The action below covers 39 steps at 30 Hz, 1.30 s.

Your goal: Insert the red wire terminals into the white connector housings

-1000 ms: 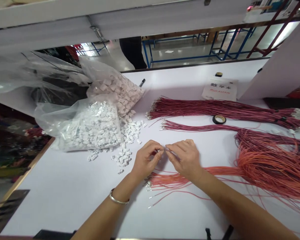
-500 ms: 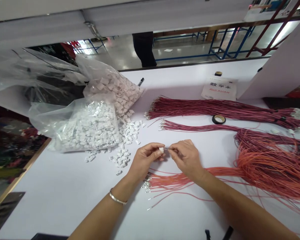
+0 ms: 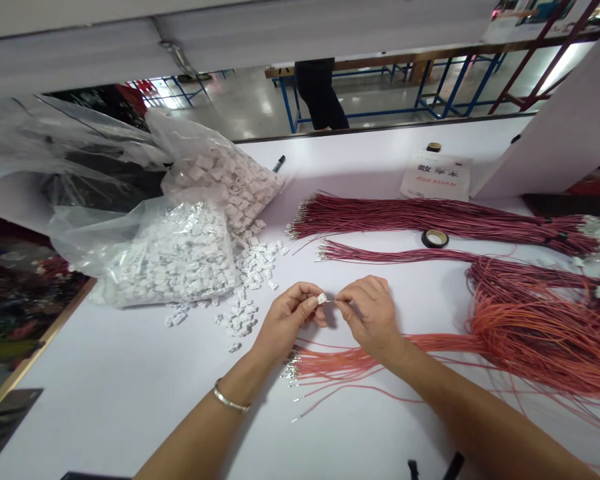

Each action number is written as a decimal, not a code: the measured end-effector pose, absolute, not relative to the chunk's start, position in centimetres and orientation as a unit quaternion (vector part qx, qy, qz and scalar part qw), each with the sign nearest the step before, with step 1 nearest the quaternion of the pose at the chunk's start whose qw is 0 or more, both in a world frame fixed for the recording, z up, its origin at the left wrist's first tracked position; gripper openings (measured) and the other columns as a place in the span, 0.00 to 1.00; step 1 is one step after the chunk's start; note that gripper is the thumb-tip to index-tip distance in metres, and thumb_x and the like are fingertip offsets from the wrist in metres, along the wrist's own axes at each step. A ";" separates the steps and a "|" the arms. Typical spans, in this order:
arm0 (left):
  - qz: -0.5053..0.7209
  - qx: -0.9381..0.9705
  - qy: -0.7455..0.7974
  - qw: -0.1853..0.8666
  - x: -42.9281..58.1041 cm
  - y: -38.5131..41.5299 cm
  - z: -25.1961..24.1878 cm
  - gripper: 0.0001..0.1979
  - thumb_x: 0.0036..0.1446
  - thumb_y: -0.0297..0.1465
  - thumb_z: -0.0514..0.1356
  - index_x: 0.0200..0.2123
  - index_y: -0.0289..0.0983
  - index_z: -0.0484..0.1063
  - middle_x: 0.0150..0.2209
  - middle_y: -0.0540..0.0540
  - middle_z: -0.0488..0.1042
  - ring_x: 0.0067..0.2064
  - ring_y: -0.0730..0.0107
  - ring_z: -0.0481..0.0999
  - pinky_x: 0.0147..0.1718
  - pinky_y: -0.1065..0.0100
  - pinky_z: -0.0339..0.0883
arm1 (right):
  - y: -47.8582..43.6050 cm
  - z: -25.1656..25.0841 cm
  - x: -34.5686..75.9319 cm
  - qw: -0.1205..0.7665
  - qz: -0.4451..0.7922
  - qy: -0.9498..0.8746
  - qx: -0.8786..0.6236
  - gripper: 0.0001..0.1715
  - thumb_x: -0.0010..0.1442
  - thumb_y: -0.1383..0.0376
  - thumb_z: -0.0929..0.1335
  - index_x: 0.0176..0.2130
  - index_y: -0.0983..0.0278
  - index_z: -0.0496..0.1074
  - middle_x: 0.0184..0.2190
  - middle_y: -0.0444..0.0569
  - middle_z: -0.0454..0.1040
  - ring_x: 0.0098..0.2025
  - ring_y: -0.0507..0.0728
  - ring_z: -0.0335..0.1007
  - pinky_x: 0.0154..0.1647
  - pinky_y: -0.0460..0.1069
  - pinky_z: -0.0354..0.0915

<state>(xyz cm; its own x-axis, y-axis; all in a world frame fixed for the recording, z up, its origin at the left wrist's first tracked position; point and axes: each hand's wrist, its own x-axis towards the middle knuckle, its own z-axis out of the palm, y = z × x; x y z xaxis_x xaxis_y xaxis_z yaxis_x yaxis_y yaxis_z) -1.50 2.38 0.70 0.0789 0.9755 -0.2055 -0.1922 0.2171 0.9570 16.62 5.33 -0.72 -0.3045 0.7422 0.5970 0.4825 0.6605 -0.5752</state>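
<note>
So you've got a tiny white connector housing [image 3: 322,299] pinched between thumb and fingers of your left hand [image 3: 287,317], boxy, sitting a bit tilted up off the desk. Facing it from your right hand [image 3: 373,313] is a thin wire end [image 3: 331,301], pretty much level, its pale tip pointing at the housing's right side. Too small to tell if it's actually in or just touching, tbh.

From just above, the head camera faces forward and down across the table [image 3: 145,373] (tilted slightly, perhaps).
</note>
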 end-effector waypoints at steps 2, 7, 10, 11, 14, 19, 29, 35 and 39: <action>0.468 0.409 0.494 0.608 -1.5 2.4 0.5 0.14 0.58 0.41 0.64 0.38 0.36 0.73 0.24 0.50 0.75 0.26 0.71 0.76 0.28 0.70 0.59 | 5.3 -0.7 16.7 0.448 0.142 -0.794 -0.387 0.12 0.67 0.64 0.62 0.32 0.62 0.69 0.29 0.46 0.74 0.34 0.55 0.65 0.44 0.53 0.54; 0.469 0.402 0.495 0.611 -1.5 2.4 0.2 0.14 0.58 0.42 0.65 0.38 0.36 0.74 0.24 0.50 0.76 0.26 0.71 0.76 0.28 0.71 0.60 | 5.3 -0.8 16.7 0.450 0.148 -0.792 -0.385 0.11 0.66 0.64 0.63 0.32 0.62 0.69 0.28 0.46 0.74 0.34 0.55 0.65 0.44 0.54 0.54; 0.476 0.385 0.487 0.623 -1.4 2.5 0.2 0.14 0.57 0.42 0.66 0.37 0.36 0.75 0.24 0.50 0.76 0.27 0.72 0.76 0.29 0.71 0.63 | 5.3 -0.8 16.6 0.453 0.149 -0.791 -0.383 0.11 0.66 0.65 0.63 0.32 0.62 0.69 0.28 0.46 0.74 0.34 0.55 0.64 0.44 0.54 0.54; 0.479 0.380 0.485 0.626 -1.4 2.5 0.3 0.15 0.56 0.42 0.66 0.37 0.36 0.75 0.24 0.50 0.76 0.27 0.72 0.76 0.30 0.71 0.65 | 5.3 -0.8 16.6 0.454 0.148 -0.791 -0.383 0.10 0.66 0.65 0.63 0.32 0.62 0.70 0.28 0.46 0.74 0.34 0.55 0.64 0.44 0.54 0.54; 0.484 0.369 0.477 0.634 -1.4 2.5 0.2 0.14 0.55 0.41 0.67 0.37 0.36 0.75 0.24 0.50 0.76 0.27 0.73 0.76 0.32 0.70 0.68 | 5.2 -0.9 16.6 0.451 0.146 -0.793 -0.383 0.09 0.65 0.66 0.63 0.32 0.62 0.70 0.28 0.46 0.74 0.34 0.55 0.64 0.43 0.54 0.54; 0.488 0.373 0.474 0.631 -1.4 2.5 0.0 0.13 0.56 0.40 0.67 0.37 0.36 0.75 0.24 0.50 0.77 0.28 0.72 0.76 0.34 0.70 0.70 | 5.2 -0.8 16.5 0.442 0.133 -0.800 -0.383 0.10 0.65 0.67 0.63 0.31 0.62 0.69 0.28 0.46 0.74 0.34 0.55 0.63 0.43 0.54 0.54; 0.473 0.411 0.523 0.578 -1.1 2.3 0.6 0.13 0.59 0.40 0.64 0.36 0.35 0.76 0.22 0.51 0.76 0.25 0.73 0.75 0.31 0.70 0.68 | 4.6 -0.5 16.2 0.439 0.042 -0.822 -0.360 0.11 0.64 0.71 0.63 0.30 0.63 0.68 0.25 0.46 0.72 0.32 0.55 0.61 0.42 0.54 0.54; 0.464 0.398 0.516 0.600 -1.4 2.3 0.3 0.14 0.54 0.37 0.68 0.39 0.33 0.77 0.23 0.49 0.77 0.26 0.72 0.75 0.33 0.68 0.67 | 4.6 -0.6 16.2 0.443 0.030 -0.817 -0.367 0.10 0.63 0.72 0.63 0.30 0.63 0.68 0.25 0.46 0.71 0.32 0.55 0.61 0.41 0.54 0.54; 0.471 0.384 0.503 0.614 -1.3 2.3 0.2 0.14 0.52 0.36 0.70 0.37 0.33 0.76 0.22 0.49 0.77 0.26 0.71 0.74 0.32 0.67 0.67 | 4.6 -0.5 16.1 0.437 0.021 -0.824 -0.361 0.10 0.63 0.72 0.63 0.30 0.63 0.68 0.25 0.45 0.71 0.31 0.54 0.61 0.41 0.53 0.54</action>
<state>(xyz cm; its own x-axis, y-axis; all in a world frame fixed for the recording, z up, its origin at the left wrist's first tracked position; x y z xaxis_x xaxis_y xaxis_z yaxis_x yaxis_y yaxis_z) -1.28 2.30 0.21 0.0504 0.9652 -0.2566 -0.1916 0.2615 0.9460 16.14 4.58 -0.46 -0.3575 0.6124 0.7051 0.5756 0.7390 -0.3501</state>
